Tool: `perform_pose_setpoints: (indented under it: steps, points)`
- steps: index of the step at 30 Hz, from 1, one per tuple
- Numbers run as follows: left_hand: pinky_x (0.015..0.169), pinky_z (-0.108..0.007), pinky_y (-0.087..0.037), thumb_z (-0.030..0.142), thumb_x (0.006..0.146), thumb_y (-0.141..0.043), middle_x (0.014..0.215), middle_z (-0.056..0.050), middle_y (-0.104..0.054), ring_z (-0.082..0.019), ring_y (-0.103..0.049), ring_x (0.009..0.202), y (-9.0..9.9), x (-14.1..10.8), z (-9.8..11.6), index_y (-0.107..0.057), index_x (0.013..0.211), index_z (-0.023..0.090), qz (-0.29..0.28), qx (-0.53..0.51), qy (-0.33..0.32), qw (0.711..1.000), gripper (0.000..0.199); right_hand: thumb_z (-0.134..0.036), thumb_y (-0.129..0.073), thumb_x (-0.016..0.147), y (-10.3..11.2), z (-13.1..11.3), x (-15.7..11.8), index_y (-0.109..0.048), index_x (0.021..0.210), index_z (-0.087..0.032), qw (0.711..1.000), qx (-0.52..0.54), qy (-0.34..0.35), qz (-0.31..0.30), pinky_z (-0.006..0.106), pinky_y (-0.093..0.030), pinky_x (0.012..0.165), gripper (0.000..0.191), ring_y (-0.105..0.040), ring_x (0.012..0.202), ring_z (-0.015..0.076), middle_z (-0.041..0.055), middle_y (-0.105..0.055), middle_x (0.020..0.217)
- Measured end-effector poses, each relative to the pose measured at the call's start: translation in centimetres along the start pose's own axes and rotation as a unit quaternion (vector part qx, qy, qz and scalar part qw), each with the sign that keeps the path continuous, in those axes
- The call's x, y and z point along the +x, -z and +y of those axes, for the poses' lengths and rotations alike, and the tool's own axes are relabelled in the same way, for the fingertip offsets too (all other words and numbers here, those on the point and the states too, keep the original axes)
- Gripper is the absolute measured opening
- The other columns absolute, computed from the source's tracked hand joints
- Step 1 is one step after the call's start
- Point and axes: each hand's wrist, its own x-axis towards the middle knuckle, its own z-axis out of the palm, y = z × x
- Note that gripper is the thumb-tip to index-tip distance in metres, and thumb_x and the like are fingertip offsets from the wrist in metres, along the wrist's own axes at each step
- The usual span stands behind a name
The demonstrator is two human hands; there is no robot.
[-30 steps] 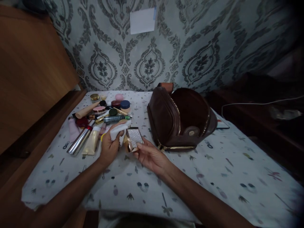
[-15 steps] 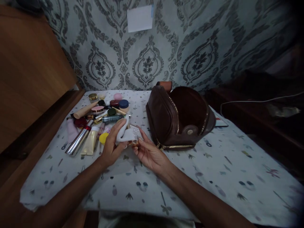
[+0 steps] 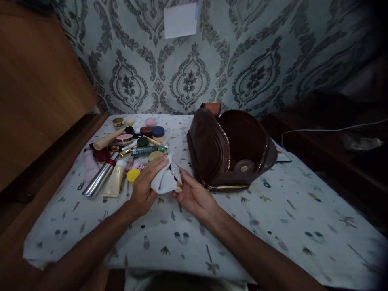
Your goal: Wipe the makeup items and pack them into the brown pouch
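Note:
In my left hand [image 3: 144, 188] is a folded white cloth [image 3: 163, 180], pressed over a small flat case with a silvery glitter face [image 3: 175, 170]. My right hand [image 3: 196, 195] grips that case by its right edge, above the table. The cloth covers most of the case, so its exact kind is hidden. Close to my left hand lie a yellow round lid [image 3: 133, 176], a pale yellow squeeze tube [image 3: 115, 180] and a beige round compact [image 3: 155, 155].
A brown leather bag [image 3: 207, 149] stands unzipped at the right of my hands. Several cosmetics lie at the left, among them a silver tube [image 3: 98, 182], a blue-lidded jar [image 3: 158, 131] and a pink compact [image 3: 124, 138]. A patterned cloth [image 3: 251, 238] covers the table.
The white cloth has spread further over the glittery case, and my left hand has shifted right and flattened onto it. The case has tilted more upright in my right hand.

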Motion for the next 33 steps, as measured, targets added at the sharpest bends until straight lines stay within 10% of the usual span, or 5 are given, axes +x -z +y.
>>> perform_pose_setpoints:
  steps: [8,18,33]
  points:
    - [0.096,-0.035,-0.051,0.025,0.094,-0.054,0.124,-0.006,-0.068,-0.022,-0.065,0.111,0.8,0.7,-0.1,-0.061,0.129,0.023,0.079,0.011,0.096,0.992,0.036,-0.010,-0.085,0.068,0.6,0.3,-0.1,-0.070,0.088,-0.016,0.999,-0.021,-0.010,-0.037,0.015,-0.054,0.063,0.026,-0.067,0.069,0.0073,-0.0016,-0.074,0.081]
    - [0.113,-0.051,-0.037,0.064,0.085,-0.060,0.153,-0.017,-0.041,-0.035,-0.040,0.140,0.4,0.2,-0.9,-0.027,0.155,0.025,-0.025,0.042,0.025,0.998,0.087,-0.006,-0.077,0.075,0.5,0.3,-0.3,-0.067,0.118,-0.024,0.999,-0.010,-0.007,-0.053,0.017,-0.060,0.072,0.048,-0.070,0.079,0.0084,-0.0001,-0.074,0.103]
    - [0.103,-0.048,-0.049,0.025,0.095,-0.058,0.129,-0.013,-0.063,-0.027,-0.058,0.122,0.2,0.2,-0.4,-0.054,0.138,0.026,0.014,0.049,-0.063,0.997,0.044,-0.022,-0.085,0.072,1.2,0.2,0.4,-0.067,0.102,-0.023,0.998,-0.018,-0.007,-0.061,0.025,-0.060,0.070,0.034,-0.071,0.083,0.0124,-0.0010,-0.075,0.098]
